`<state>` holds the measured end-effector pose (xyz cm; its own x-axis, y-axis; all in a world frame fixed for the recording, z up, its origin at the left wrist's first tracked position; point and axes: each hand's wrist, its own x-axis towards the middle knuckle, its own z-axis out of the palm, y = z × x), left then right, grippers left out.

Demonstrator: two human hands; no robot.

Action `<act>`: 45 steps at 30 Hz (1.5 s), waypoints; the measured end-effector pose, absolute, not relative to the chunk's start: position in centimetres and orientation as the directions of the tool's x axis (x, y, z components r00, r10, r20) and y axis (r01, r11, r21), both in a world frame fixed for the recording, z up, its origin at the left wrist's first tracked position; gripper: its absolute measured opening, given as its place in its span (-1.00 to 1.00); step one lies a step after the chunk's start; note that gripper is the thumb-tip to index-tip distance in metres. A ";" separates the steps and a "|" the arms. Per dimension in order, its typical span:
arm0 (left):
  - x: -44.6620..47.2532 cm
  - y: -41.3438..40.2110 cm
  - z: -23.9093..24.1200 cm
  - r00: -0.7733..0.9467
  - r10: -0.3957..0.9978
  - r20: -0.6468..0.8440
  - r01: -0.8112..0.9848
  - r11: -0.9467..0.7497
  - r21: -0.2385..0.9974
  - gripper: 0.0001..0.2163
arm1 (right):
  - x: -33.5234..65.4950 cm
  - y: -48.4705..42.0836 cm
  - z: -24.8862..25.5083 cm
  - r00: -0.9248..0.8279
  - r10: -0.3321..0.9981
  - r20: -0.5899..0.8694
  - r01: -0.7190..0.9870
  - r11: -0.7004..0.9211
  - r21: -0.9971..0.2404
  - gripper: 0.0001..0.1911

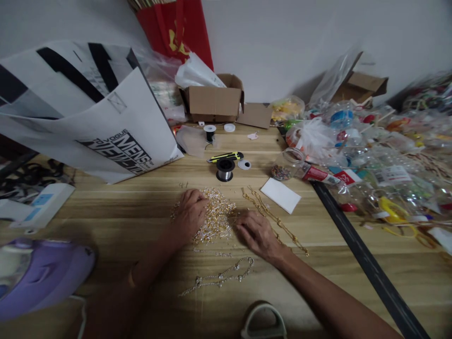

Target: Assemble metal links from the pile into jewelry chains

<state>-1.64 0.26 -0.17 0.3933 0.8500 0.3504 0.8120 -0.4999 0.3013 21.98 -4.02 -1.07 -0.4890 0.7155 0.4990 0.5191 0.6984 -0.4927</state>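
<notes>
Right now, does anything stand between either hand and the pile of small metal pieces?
Nothing visible does. The left hand is over the left side of the pile; the right hand is at its right edge. The gold-coloured chain lies right of the pile, not between.

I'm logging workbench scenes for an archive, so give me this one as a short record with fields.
Left hand: on the left part of a pile of small gold- and silver-coloured pieces
Right hand: at the pile's right edge; grip unclear
Right of pile: gold-coloured chains, white rectangular item
Near side: silver-coloured chain
Beyond pile: wire spool, yellow-and-black cutter
Back: open cardboard box
</notes>
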 end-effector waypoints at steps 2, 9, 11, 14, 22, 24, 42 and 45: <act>-1.7 0.3 -0.3 0.383 0.849 0.364 0.815 -0.496 0.300 -0.76 | 22.0 -4.0 -1.1 -0.489 0.716 0.498 0.516 0.698 -0.496 -0.89; -1.9 0.5 -0.5 0.328 0.860 0.391 0.834 -0.458 0.308 -0.77 | 22.0 -4.0 -0.9 -0.497 0.717 0.489 0.516 0.698 -0.497 -0.89; -2.0 0.6 -0.5 0.325 0.863 0.388 0.834 -0.455 0.314 -0.76 | 22.0 -4.0 -1.0 -0.495 0.717 0.490 0.520 0.697 -0.494 -0.89; -1.9 0.6 -0.5 0.351 0.857 0.378 0.821 -0.476 0.317 -0.75 | 22.0 -4.0 -1.0 -0.496 0.715 0.492 0.523 0.699 -0.488 -0.88; -1.7 0.4 -0.1 0.339 0.861 0.379 0.816 -0.470 0.338 -0.78 | 22.0 -4.0 -1.1 -0.491 0.717 0.495 0.523 0.697 -0.491 -0.90; -1.7 0.5 -0.3 0.320 0.858 0.402 0.807 -0.469 0.359 -0.82 | 22.0 -4.0 -1.0 -0.495 0.718 0.490 0.519 0.696 -0.496 -0.89; -1.7 1.4 -1.0 0.345 0.863 0.369 0.828 -0.465 0.314 -0.89 | 22.0 -4.0 -1.3 -0.491 0.708 0.507 0.515 0.705 -0.487 -0.92; -1.7 1.4 -0.7 0.361 0.861 0.357 0.819 -0.476 0.320 -0.89 | 22.0 -4.0 -1.1 -0.496 0.711 0.498 0.511 0.703 -0.495 -0.91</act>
<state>-1.68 1.35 -0.69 0.3608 0.8614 0.3575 0.8194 -0.4759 0.3197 22.00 -3.96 -1.14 -0.4960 0.7113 0.4981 0.5109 0.7029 -0.4949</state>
